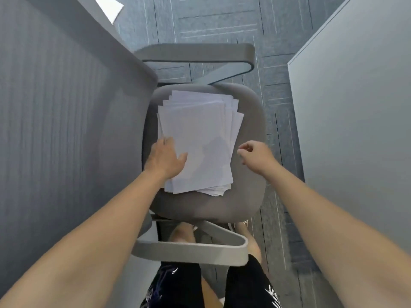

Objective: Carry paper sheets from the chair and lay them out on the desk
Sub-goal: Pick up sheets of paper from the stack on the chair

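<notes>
A loose stack of white paper sheets (200,138) lies on the grey seat of an office chair (249,196). My left hand (165,160) rests on the stack's left edge, thumb on top of the sheets and fingers at the side. My right hand (255,153) hovers just right of the stack over the seat, fingers loosely curled and holding nothing. The desk (55,107) runs along the left, with one white sheet (110,6) lying on it at the far top.
The chair's grey armrests (195,53) frame the seat front and back. A pale cabinet or partition (355,96) stands close on the right. Blue-grey carpet tiles (211,16) cover the floor. My legs and feet show below the chair.
</notes>
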Action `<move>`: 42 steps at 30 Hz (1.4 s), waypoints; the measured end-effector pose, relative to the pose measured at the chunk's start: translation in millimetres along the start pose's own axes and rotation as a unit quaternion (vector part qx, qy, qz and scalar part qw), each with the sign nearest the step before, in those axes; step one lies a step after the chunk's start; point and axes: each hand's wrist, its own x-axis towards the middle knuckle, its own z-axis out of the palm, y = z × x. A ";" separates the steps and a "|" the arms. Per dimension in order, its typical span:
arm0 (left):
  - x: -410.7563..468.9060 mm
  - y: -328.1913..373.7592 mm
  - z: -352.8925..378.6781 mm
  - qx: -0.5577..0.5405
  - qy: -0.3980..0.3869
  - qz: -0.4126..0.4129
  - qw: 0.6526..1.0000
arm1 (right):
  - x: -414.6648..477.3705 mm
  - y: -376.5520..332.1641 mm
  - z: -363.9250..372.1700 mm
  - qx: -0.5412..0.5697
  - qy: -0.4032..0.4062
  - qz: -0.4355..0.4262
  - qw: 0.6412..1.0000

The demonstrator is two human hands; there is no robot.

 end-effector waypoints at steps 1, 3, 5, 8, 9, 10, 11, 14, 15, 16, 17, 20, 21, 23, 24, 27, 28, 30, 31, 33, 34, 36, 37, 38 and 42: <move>16.9 -8.0 11.7 0.000 0.008 0.008 1.000 | 16.5 4.8 10.1 0.006 -0.001 0.011 1.000; 44.5 -21.7 33.5 0.007 0.032 0.029 0.999 | 45.5 12.9 25.0 0.011 0.002 0.025 1.000; 64.4 -33.0 55.0 0.009 0.050 0.032 0.998 | 71.2 20.5 38.4 0.009 0.000 0.026 1.000; 79.8 -39.7 85.8 -0.029 0.031 -0.008 0.999 | 97.9 31.3 58.6 0.015 -0.007 0.035 0.999; 82.5 -39.5 94.9 -0.042 0.022 -0.016 0.999 | 104.0 34.2 65.1 0.014 -0.009 0.037 0.999; 84.7 -39.4 103.7 -0.048 0.015 -0.019 0.999 | 107.9 36.6 70.6 0.013 -0.007 0.038 0.999; 86.9 -39.3 110.7 -0.051 0.012 -0.020 0.998 | 110.1 38.1 75.2 0.015 -0.005 0.037 0.999; 93.7 -40.4 122.0 -0.068 0.017 -0.020 0.997 | 110.2 40.2 84.3 0.011 0.016 0.022 1.000; 94.9 -41.1 123.1 -0.075 0.019 -0.018 0.997 | 107.8 39.8 85.9 -0.004 0.030 0.015 0.999; 95.4 -42.1 123.8 -0.081 0.021 -0.012 0.996 | 104.7 39.0 87.1 -0.020 0.047 0.009 0.999; 95.5 -43.4 124.5 -0.084 0.025 -0.006 0.996 | 100.9 37.5 88.6 -0.034 0.061 0.005 0.998; 95.9 -44.9 125.4 -0.089 0.026 -0.001 0.996 | 88.2 28.4 94.8 -0.048 0.058 0.020 0.997; 96.3 -44.4 125.7 -0.090 0.026 -0.003 0.996 | 83.6 25.0 97.5 -0.052 0.055 0.025 0.997; 97.0 -43.8 126.1 -0.087 0.025 -0.005 0.996 | 74.1 17.2 103.4 -0.062 0.062 0.029 0.996; 97.0 -43.5 126.2 -0.085 0.025 -0.005 0.996 | 69.6 13.1 106.4 -0.070 0.073 0.026 0.994; 96.8 -45.9 129.4 -0.084 0.033 0.000 0.996 | 62.6 5.9 115.9 -0.090 0.100 0.003 0.991; 96.8 -46.5 130.2 -0.085 0.037 0.001 0.996 | 64.0 6.0 118.0 -0.075 0.094 0.002 0.993; 96.9 -47.3 131.3 -0.090 0.044 0.003 0.995 | 71.4 8.2 117.9 -0.001 0.074 0.025 0.997; 97.1 -47.4 131.3 -0.093 0.046 0.002 0.995 | 76.3 10.1 115.5 0.038 0.071 0.040 0.996; 97.4 -47.0 131.3 -0.097 0.048 0.002 0.994 | 83.8 14.2 110.1 0.078 0.075 0.063 0.992; 97.2 -46.6 131.2 -0.098 0.048 0.002 0.994 | 85.6 15.6 109.0 0.075 0.076 0.063 0.992; 96.6 -46.6 131.2 -0.098 0.046 0.001 0.994 | 86.2 17.4 111.6 0.019 0.089 0.045 0.995; 96.7 -46.7 131.2 -0.097 0.045 0.002 0.994 | 84.6 17.5 113.9 -0.014 0.096 0.035 0.995; 96.7 -46.6 130.9 -0.095 0.045 0.003 0.994 | 82.6 17.5 116.1 -0.034 0.098 0.028 0.994; 96.7 -45.1 129.3 -0.079 0.031 -0.005 0.996 | 76.6 19.1 118.1 -0.045 0.084 0.027 0.995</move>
